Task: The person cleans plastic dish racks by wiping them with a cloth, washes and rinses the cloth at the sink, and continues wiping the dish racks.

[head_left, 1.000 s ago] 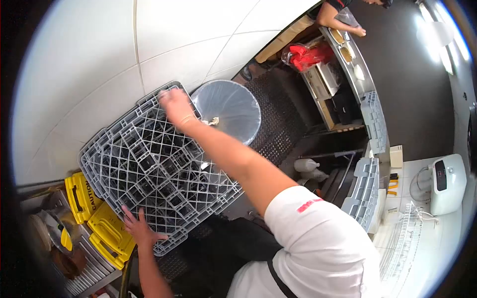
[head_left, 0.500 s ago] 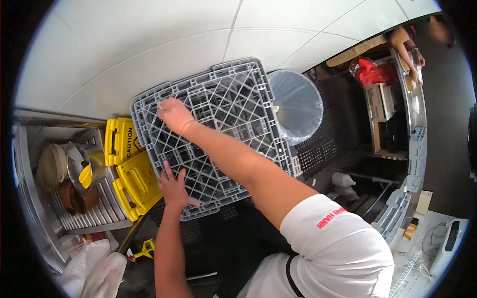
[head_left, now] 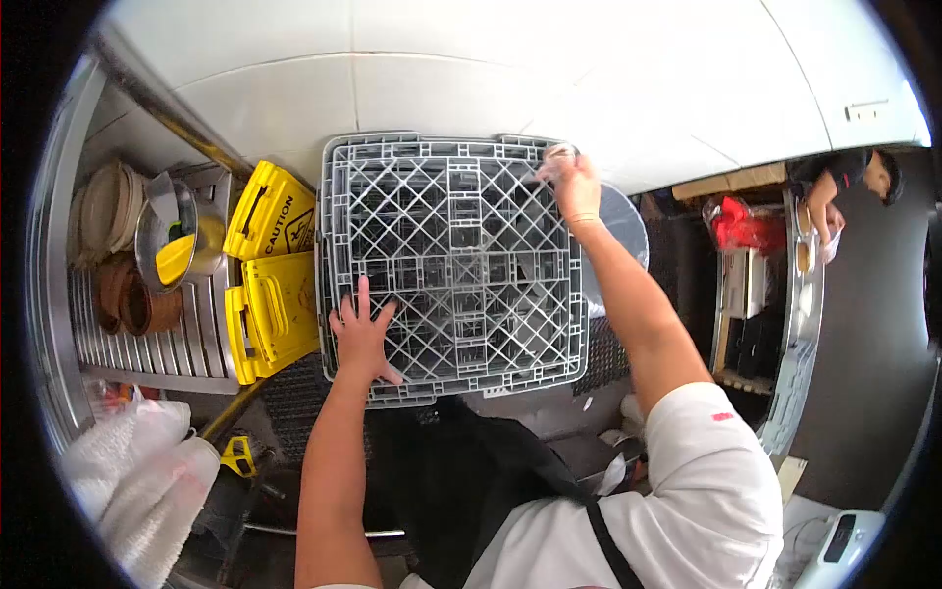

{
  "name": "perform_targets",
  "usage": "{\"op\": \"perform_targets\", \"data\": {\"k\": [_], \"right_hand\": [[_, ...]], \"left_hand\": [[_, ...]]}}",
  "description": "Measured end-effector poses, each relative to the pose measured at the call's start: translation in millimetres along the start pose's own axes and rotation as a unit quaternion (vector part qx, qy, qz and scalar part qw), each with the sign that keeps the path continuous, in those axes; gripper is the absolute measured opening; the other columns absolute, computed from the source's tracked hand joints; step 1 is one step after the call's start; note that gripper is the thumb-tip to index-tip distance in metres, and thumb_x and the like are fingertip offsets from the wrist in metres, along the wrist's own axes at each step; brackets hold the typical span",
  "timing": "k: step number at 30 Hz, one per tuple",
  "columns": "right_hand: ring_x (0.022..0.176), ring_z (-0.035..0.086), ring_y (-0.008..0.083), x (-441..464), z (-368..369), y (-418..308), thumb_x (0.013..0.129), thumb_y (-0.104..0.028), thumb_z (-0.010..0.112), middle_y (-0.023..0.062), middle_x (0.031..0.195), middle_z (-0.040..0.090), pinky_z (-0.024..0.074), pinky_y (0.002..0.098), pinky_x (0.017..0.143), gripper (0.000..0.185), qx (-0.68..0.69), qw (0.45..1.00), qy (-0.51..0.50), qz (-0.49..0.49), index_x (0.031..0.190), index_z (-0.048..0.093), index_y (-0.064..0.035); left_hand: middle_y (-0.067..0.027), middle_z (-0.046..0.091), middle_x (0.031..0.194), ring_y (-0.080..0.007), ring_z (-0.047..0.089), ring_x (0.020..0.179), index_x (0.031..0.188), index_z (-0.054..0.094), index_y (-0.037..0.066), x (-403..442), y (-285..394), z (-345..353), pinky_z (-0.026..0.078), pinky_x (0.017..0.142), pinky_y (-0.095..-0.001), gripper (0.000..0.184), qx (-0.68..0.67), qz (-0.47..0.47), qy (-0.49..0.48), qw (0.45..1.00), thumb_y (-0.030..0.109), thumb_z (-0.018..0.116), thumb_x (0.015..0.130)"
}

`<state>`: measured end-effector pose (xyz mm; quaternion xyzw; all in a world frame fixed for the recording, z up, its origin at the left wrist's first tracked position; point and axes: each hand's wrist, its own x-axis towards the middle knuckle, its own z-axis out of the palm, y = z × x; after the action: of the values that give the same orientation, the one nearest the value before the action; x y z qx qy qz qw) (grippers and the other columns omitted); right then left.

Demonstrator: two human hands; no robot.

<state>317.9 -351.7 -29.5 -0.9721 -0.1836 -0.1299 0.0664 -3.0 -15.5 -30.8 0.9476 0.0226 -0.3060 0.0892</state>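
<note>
A grey lattice-patterned plastic crate (head_left: 469,265) fills the middle of the view, apparently on top of another, whose edge shows below. My left hand (head_left: 361,339) lies open on its lower left part, fingers spread. Over the crate's upper right corner is my right hand (head_left: 579,191), its fingers closed on a crumpled piece of clear plastic (head_left: 555,160). Beyond the crate's right side stands a round bin with a clear liner (head_left: 620,228), partly hidden by the crate and my right arm.
Yellow caution signs (head_left: 275,304) stand against the crate's left side. Farther left, a metal rack (head_left: 201,344) holds a pot and bowls, with white towels (head_left: 147,461) below. A tiled wall (head_left: 442,79) rises behind. At right, a co-worker (head_left: 834,191) stands at a counter.
My right hand has moved from the crate's upper left to its upper right corner with the clear plastic. My left hand stays spread on the crate. The view has turned.
</note>
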Motion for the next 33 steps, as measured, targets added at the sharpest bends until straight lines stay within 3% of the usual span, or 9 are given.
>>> {"op": "perform_targets", "data": {"k": [2,11,13,14,16,19,24,25,33], "right_hand": [[0.088,0.069,0.0406,4.4,48.1,7.7,0.102,-0.03,0.057,0.0217,0.1,0.067,0.0557,0.0495,0.078,0.026,0.325,0.923,0.026,0.202,0.109,0.068,-0.008],[0.085,0.067,0.044,-84.1,44.4,-77.9,0.101,-0.015,0.053,0.0255,0.101,0.065,0.058,0.0507,0.077,0.021,0.015,0.998,0.008,-0.068,0.113,0.059,0.0003],[0.086,0.067,0.046,-119.2,30.4,-98.5,0.109,-0.032,0.041,0.0297,0.1,0.064,0.0555,0.0558,0.078,0.039,0.124,0.989,-0.077,0.028,0.114,0.056,0.0032],[0.083,0.068,0.0469,-117.6,-71.4,-153.1,0.111,-0.035,0.034,0.0297,0.097,0.065,0.0554,0.0576,0.078,0.044,0.315,0.872,-0.164,0.337,0.114,0.055,0.0037],[0.081,0.068,0.0463,-178.9,-38.7,-135.8,0.108,-0.031,0.042,0.0268,0.1,0.061,0.0571,0.0549,0.077,0.036,0.169,0.961,-0.201,0.082,0.118,0.057,0.0001],[0.091,0.066,0.0408,-241.4,-46.6,-115.3,0.092,-0.012,0.06,0.0229,0.102,0.061,0.056,0.0504,0.081,0.035,0.201,0.959,-0.196,0.029,0.127,0.062,-0.0176],[0.099,0.064,0.0256,-211.4,-98.1,-44.4,0.09,-0.012,0.069,0.0163,0.111,0.064,0.052,0.0362,0.077,0.035,0.432,0.837,-0.091,0.323,0.124,0.066,-0.0088],[0.11,0.06,0.0359,-215.6,-81.6,-26.5,0.09,-0.016,0.07,0.0229,0.12,0.061,0.051,0.0441,0.087,0.041,0.093,0.978,-0.078,0.169,0.13,0.063,-0.0122],[0.115,0.053,0.049,-216.2,-15.7,-2.4,0.089,-0.011,0.068,0.0291,0.127,0.052,0.0451,0.0562,0.097,0.046,0.151,0.98,0.032,0.13,0.134,0.059,-0.0122]], "left_hand": [[-0.0202,-0.01,0.17,-0.0477,0.023,0.147,0.152,0.042,0.034,-0.4,-1.7,-1.2,0.025,0.116,-0.0649,0.137,-0.007,0.001,0.008,1.0,0.052,0.102,0.031],[-0.0191,-0.014,0.17,-0.0472,0.021,0.149,0.151,0.042,0.037,-0.3,3.0,1.4,0.025,0.115,-0.0658,0.136,0.008,-0.017,-0.003,1.0,0.048,0.103,0.03],[-0.0194,-0.013,0.171,-0.0481,0.021,0.15,0.15,0.042,0.036,-1.3,4.9,1.8,0.025,0.115,-0.0673,0.136,0.007,-0.019,0.012,1.0,0.046,0.103,0.029],[-0.0195,-0.013,0.171,-0.0484,0.02,0.15,0.151,0.042,0.036,-1.7,6.1,0.7,0.025,0.115,-0.0677,0.137,0.008,-0.022,0.009,1.0,0.045,0.103,0.028],[-0.0203,-0.014,0.17,-0.0495,0.02,0.15,0.153,0.039,0.036,-3.5,9.8,-2.0,0.024,0.115,-0.0689,0.14,0.018,-0.025,0.004,1.0,0.046,0.103,0.029],[-0.0215,-0.015,0.17,-0.0504,0.019,0.15,0.155,0.036,0.034,-2.1,10.8,-0.9,0.023,0.116,-0.069,0.141,0.023,-0.026,0.0,0.999,0.048,0.103,0.03],[-0.0228,-0.02,0.168,-0.0498,0.015,0.152,0.156,0.037,0.03,-2.1,15.8,-7.6,0.026,0.116,-0.0671,0.138,0.034,-0.033,-0.027,0.999,0.051,0.102,0.036],[-0.0233,-0.016,0.169,-0.0506,0.018,0.15,0.154,0.039,0.03,-0.7,14.2,-5.1,0.025,0.114,-0.0683,0.138,0.034,-0.028,-0.017,0.999,0.052,0.101,0.033],[-0.0257,-0.014,0.169,-0.0514,0.022,0.148,0.152,0.042,0.028,0.6,16.7,-2.7,0.028,0.114,-0.0645,0.137,0.036,-0.018,0.006,0.999,0.049,0.102,0.031]]}}
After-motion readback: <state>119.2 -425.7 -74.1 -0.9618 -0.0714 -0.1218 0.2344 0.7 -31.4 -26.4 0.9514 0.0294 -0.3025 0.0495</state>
